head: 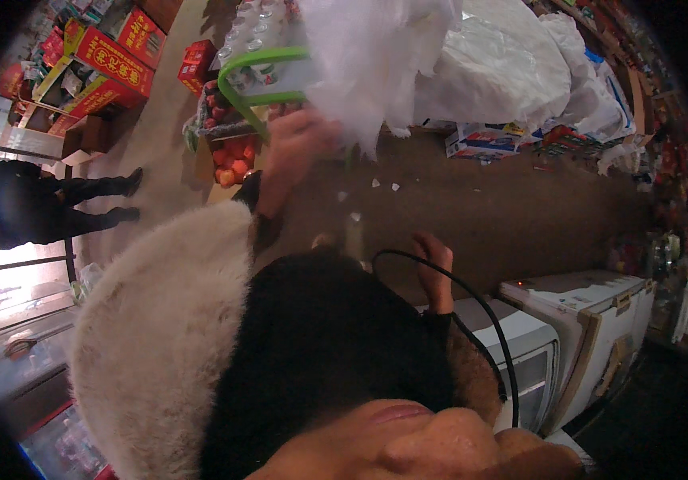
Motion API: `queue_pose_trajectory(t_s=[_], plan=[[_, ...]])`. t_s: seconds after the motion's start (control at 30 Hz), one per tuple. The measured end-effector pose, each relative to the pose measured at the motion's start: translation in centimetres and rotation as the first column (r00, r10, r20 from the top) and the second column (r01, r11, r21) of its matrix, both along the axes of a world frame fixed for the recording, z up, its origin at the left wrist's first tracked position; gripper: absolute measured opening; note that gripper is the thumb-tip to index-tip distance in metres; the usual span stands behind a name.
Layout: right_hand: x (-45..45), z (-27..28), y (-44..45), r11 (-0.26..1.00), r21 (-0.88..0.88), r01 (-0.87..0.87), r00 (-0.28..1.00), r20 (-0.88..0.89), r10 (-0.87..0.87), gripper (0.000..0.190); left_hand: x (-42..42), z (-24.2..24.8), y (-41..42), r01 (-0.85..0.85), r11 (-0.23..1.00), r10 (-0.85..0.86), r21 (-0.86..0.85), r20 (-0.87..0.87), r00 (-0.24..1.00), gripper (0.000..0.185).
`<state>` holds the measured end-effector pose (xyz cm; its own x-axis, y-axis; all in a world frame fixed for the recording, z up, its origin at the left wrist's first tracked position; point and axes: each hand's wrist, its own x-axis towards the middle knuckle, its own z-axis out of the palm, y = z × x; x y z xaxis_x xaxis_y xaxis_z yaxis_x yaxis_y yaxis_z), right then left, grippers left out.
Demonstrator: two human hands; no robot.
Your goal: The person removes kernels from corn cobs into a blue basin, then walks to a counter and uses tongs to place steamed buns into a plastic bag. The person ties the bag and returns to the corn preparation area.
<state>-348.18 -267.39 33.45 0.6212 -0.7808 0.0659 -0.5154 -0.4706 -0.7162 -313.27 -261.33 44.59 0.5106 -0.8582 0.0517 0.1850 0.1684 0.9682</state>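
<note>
My left hand point(299, 133) reaches forward, blurred, with its fingers against the edge of thin white plastic sheeting point(374, 60). The blur hides whether they grip it. Just beyond the hand is a green-rimmed frame point(263, 57), perhaps of a stool or chair; the plastic covers its right side. My right hand point(434, 264) hangs low at my side with loosely bent fingers and seems to hold nothing. A black cable point(476, 294) loops in front of that wrist.
Bottles point(254, 30), a box of orange-red fruit point(235, 159) and red cartons point(113, 66) stand ahead and left. Large bagged goods point(494, 72) are piled ahead right. White chest freezers point(578, 294) stand at right. A person point(32, 204) stands at left. White scraps point(386, 185) lie on the floor.
</note>
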Motion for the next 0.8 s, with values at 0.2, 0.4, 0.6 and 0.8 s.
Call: queue_pose_trajectory(t_s=[0.2,0.4,0.6,0.8], plan=[[6.7,6.5,-2.0,0.991,-0.019,-0.131,0.989,0.065,0.132,0.02,0.1,0.8,0.5,-0.02,0.991,-0.004,-0.131,-0.183,0.983,0.012],[14.3,16.3,-0.7,0.918,0.063,-0.392,0.892,0.27,0.363,0.029,1.5,0.5,3.1,0.079,0.977,-0.096,-0.199,-0.076,0.992,0.012],[19.4,20.3,-0.1,0.907,-0.103,-0.409,0.912,-0.029,0.408,0.054,1.3,3.9,4.0,0.018,0.961,-0.036,-0.277,-0.058,0.998,0.005],[20.1,16.6,-2.5,0.988,0.014,-0.155,0.978,0.145,0.151,0.071,2.4,3.0,4.4,-0.044,0.937,0.1,-0.347,0.145,0.984,0.006]])
